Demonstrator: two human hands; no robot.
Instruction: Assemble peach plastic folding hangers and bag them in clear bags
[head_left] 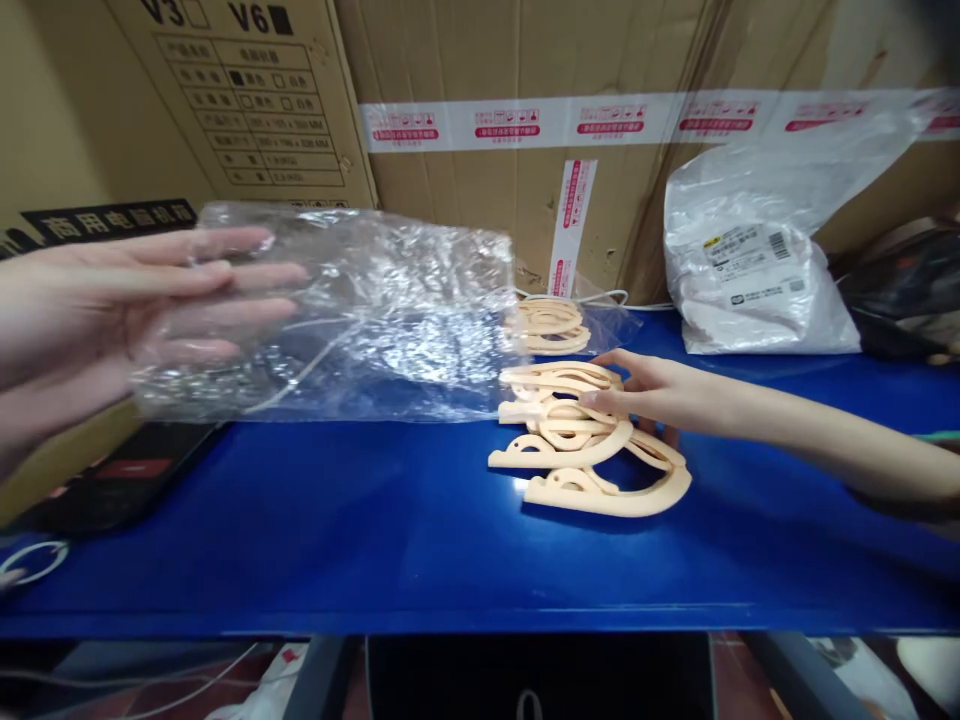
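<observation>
My left hand [187, 300] holds a clear plastic bag [390, 310] up above the table, its fingers stretched out and partly covered by the film. The bag reaches across to the right, and its far edge overlaps the ends of several beige folding hangers [607, 497]. These lie folded in a loose, fanned stack. Around the upper part of that stack my right hand [637, 390] is closed, thumb on the near side. Some of its fingers are hidden behind the hangers. More beige hangers [555, 330] lie behind, by a sheet of clear film.
Cardboard boxes [480, 60] stand along the back of the blue table [337, 560]. A white plastic parcel bag [757, 270] sits at the back right, with dark items beside it. A black phone-like object [127, 480] and a white ring [34, 562] lie at left.
</observation>
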